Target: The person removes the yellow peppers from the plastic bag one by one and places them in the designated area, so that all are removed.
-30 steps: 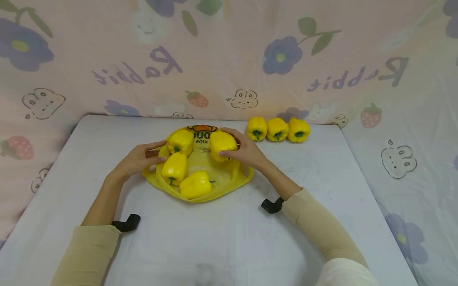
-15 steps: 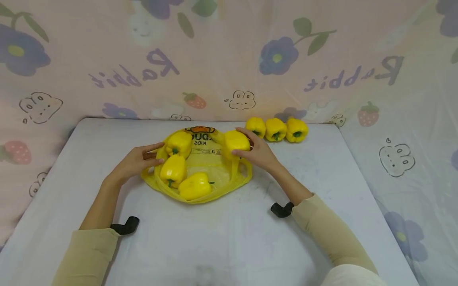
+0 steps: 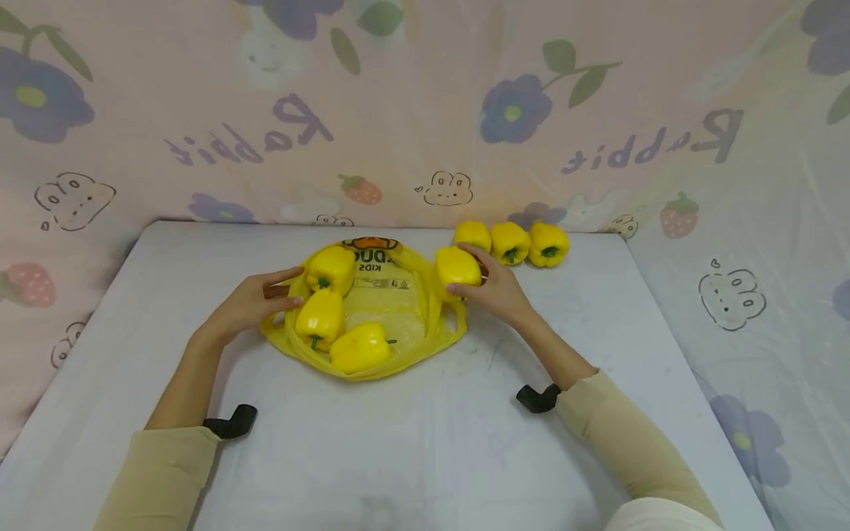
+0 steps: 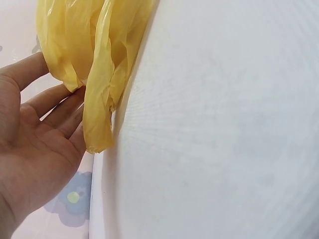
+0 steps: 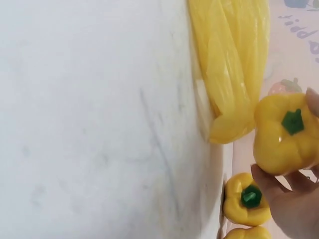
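My right hand (image 3: 499, 291) grips a yellow bell pepper (image 3: 455, 270) just above the right rim of a yellow plastic bag (image 3: 387, 301). In the right wrist view, the green stem end of this bell pepper (image 5: 284, 134) faces the camera, between thumb and fingers. My left hand (image 3: 247, 304) rests at the bag's left side with its fingers spread. Close up in the left wrist view, the fingers lie extended against the bag's folds and a hanging handle (image 4: 99, 117). Three yellow bell peppers sit inside the open bag, along its left and front.
Three more yellow bell peppers (image 3: 510, 243) stand in a row at the table's back edge, right of the bag. The white table (image 3: 398, 450) meets a printed fabric backdrop (image 3: 398, 88) behind. Black curved pieces (image 3: 232, 422) stick out by both wrists.
My right hand has carried the bell pepper rightward from over the bag's inside to its right rim. The left hand has stayed at the bag's left side.
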### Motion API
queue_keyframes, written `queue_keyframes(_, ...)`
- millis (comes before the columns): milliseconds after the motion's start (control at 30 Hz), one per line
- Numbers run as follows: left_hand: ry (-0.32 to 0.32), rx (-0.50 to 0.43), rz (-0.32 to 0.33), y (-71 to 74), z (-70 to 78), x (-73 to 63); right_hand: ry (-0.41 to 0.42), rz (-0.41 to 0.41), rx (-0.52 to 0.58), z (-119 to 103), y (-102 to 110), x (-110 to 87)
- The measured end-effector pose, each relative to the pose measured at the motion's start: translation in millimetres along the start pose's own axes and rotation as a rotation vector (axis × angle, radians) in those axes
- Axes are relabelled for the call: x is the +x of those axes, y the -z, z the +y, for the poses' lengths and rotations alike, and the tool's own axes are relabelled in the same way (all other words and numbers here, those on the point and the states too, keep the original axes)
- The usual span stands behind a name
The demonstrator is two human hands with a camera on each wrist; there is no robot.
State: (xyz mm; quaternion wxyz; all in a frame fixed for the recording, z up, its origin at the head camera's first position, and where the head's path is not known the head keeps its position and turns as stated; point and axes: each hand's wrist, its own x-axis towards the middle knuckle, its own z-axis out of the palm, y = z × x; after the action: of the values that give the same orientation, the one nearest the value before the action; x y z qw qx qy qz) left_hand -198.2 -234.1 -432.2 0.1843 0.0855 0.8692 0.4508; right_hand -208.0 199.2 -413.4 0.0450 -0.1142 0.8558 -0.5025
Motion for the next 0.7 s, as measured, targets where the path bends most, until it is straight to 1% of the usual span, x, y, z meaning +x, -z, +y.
queue_keyframes(167, 0.000, 0.003, -0.010, 2.1, -0.4, 0.8, -0.022, 0.050, -0.004, 1.0, 4.4, -5.7)
queue_keyframes(233, -0.001, 0.004, -0.009, 2.9, 0.0, 0.6, -0.036, 0.063, -0.036, 3.2, 5.9, -7.0)
queue_keyframes(400, 0.001, -0.007, -0.013, 4.1, 1.9, -0.2, -0.078, 0.085, -0.089, 11.0, 10.1, -9.8)
queue_keyframes(533, 0.007, -0.020, -0.024, 3.9, 3.3, 0.2, -0.108, 0.095, -0.103, 16.1, 12.8, -12.0)
queue_keyframes(700, 0.013, -0.018, -0.021, 4.1, 2.9, 0.3, -0.152, 0.105, -0.125, 20.2, 15.4, -13.3)
